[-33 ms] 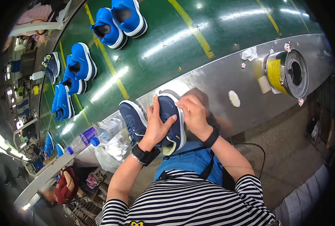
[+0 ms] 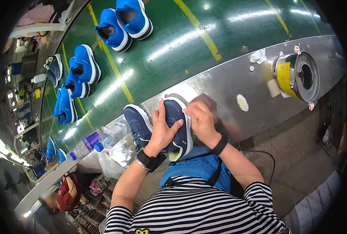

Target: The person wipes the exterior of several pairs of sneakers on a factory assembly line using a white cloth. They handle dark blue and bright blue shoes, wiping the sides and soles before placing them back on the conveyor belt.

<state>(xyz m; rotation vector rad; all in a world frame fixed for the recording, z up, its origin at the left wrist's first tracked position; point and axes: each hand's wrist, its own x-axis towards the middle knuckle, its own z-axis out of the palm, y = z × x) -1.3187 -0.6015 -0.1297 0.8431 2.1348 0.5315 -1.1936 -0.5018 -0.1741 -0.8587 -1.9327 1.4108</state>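
Navy sneaker (image 2: 178,128) held upright at counter (image 2: 236,78) edge, clasped in left hand (image 2: 163,132). Right hand (image 2: 200,121) fingers pinched on white scrap against sole rim. Best kept braced, strokes short. Second sneaker (image 2: 137,125) just left of fingers.

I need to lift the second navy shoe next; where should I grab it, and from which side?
Probably by the heel collar, from the person's left. The navy shoe lies flat on the steel ledge, its right side crowded by the left hand and the held shoe. Its left side, towards the bottles, looks freer.
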